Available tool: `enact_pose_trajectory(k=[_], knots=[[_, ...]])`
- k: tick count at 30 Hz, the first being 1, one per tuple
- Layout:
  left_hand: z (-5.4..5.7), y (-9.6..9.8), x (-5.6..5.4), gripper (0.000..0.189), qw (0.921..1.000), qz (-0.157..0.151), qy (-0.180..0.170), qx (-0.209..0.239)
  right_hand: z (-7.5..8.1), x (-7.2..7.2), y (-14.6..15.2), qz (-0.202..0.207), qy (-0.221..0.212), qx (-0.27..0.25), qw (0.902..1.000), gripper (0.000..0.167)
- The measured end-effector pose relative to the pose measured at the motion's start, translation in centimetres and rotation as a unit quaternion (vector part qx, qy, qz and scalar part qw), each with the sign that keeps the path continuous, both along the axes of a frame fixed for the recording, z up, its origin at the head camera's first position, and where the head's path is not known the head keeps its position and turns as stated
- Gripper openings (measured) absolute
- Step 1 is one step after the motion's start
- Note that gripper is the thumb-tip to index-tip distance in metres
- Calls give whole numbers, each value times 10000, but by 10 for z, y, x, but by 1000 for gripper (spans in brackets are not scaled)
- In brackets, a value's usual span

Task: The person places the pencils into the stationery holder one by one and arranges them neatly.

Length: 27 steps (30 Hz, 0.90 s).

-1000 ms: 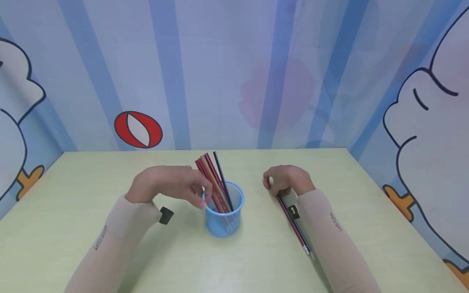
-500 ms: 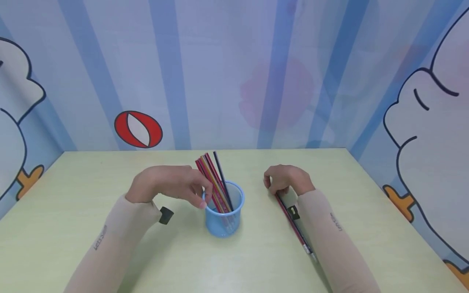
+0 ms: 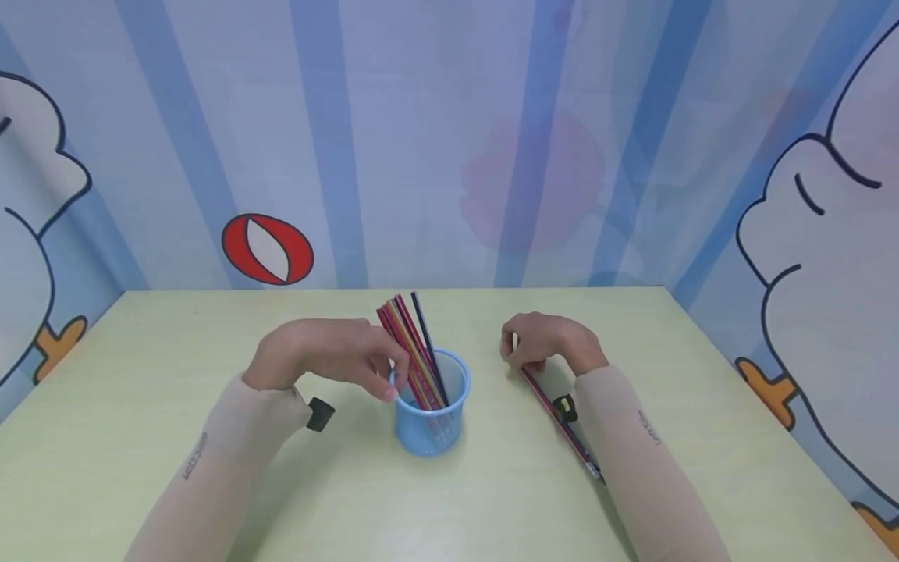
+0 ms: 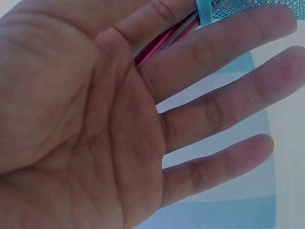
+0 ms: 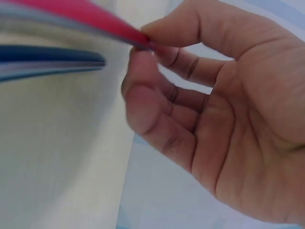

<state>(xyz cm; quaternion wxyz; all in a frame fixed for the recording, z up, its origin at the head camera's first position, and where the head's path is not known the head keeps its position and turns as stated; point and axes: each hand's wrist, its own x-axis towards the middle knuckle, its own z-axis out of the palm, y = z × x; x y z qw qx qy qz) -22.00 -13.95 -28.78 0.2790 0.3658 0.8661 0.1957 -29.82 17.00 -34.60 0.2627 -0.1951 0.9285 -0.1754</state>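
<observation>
My left hand pinches the rim of a light blue mesh pencil cup between thumb and forefinger. Its other fingers stretch out straight beside the cup in the left wrist view. Several thin pencils, mostly red with a yellowish and a dark blue one, lean to the left in the cup. To the right, my right hand pinches the end of a red pencil between thumb and fingertips. A blue pencil lies beside it, apart from the fingers. The forearm partly hides both pencils in the head view.
All this stands on a pale yellow-green table. Behind it hangs a blue striped cloth with cartoon prints. A black strap piece sticks out from the left cuff, and another dark piece from the right.
My right hand has shifted slightly up and to the left, drawing the red pencil with it. My left hand and the cup have stayed put.
</observation>
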Motion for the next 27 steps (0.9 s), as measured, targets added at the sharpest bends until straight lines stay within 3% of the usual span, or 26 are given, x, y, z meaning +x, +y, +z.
enact_pose_trajectory(k=[7, 17, 22, 27], knots=[[-1, 0, 1, 7, 10000, 34, -19, -54, 8, 0, 0, 301, 219, -376, 9986, 5], [0, 0, 1, 7, 10000, 46, 0, -49, 34, 9, -1, 482, 732, -1003, 9911, 8], [-1, 0, 1, 7, 10000, 50, 2, -65, 47, 18, -2, 470, 1195, -1382, 9821, 11], [0, 0, 0, 7, 10000, 44, 32, -79, 58, 24, -2, 532, 1784, -1761, 9666, 12]])
